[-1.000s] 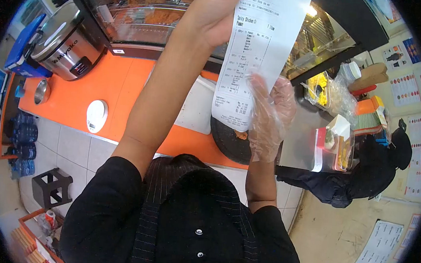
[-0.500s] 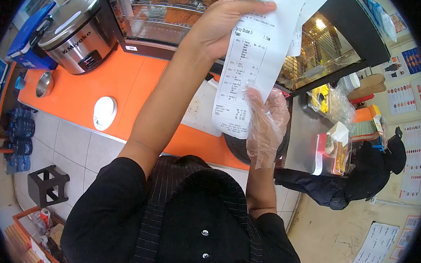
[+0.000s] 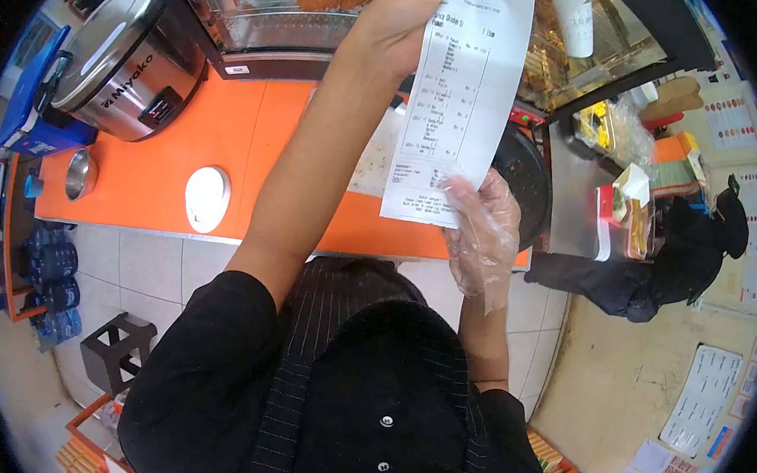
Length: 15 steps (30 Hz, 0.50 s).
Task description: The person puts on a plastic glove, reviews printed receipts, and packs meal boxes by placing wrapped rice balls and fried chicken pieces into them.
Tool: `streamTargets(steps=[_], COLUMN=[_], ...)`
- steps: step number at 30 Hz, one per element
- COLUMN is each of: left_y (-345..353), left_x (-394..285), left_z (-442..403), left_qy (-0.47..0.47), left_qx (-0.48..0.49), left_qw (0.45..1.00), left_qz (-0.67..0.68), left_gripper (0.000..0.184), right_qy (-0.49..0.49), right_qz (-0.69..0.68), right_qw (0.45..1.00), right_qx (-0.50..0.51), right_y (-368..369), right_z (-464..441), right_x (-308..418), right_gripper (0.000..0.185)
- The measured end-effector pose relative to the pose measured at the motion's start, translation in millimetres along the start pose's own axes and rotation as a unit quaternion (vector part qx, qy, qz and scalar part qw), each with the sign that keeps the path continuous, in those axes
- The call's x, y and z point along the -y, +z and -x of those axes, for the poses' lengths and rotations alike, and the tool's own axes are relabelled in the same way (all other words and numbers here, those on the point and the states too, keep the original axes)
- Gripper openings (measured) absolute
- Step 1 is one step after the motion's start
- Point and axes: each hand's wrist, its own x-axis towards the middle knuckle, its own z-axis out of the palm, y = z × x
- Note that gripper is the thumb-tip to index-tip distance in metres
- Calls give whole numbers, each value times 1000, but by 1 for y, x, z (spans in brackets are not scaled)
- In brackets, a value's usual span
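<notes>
A long printed receipt hangs before the display case in the head view, its print facing me. My left hand, bare, is closed on its upper part, with the thumb lying across the paper near the top edge of the view. At the lower right corner, my right hand pinches the paper between thumb and fingers. A clear plastic glove covers that hand. Behind the receipt lies a white board, partly hidden. Another strip of white paper hangs to the right of the receipt.
On the orange counter stand a rice cooker, a metal bowl and a round white object. A glass case of fried food is behind. Right are a black round pan and a metal surface with food containers.
The receipt's lower end now sits higher in view, with my right hand nearer its bottom corner. My left hand has risen towards the top edge. The camera view has shifted.
</notes>
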Motion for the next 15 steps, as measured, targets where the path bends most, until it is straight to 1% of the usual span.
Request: streamTargets(steps=[4,7,8,10,11,14,15], left_y=[-2,-7,-9,-9,-10,-10,-9], left_x=[2,6,8,15,18,27,31], left_z=[5,8,9,12,13,18,19], left_qy=[-19,-20,-21,-29,-33,-72,-66], left_qx=[13,20,22,-7,-21,51,27], left_qw=[1000,999,998,999,999,995,996], left_qz=[2,35,48,30,21,55,49], left_gripper=[28,29,29,29,29,29,31], right_qy=[-9,30,23,8,13,18,17], right_qz=[15,22,50,104,98,95,104], right_qw=[1000,999,998,994,995,995,993], right_qx=[-25,-30,-30,-27,-31,-41,-46], right_y=[14,11,10,7,5,-5,-10], right_z=[10,19,22,27,30,38,40], right_x=[-7,-9,-13,-21,-22,-23,-26], right_gripper=[14,18,19,21,20,21,21])
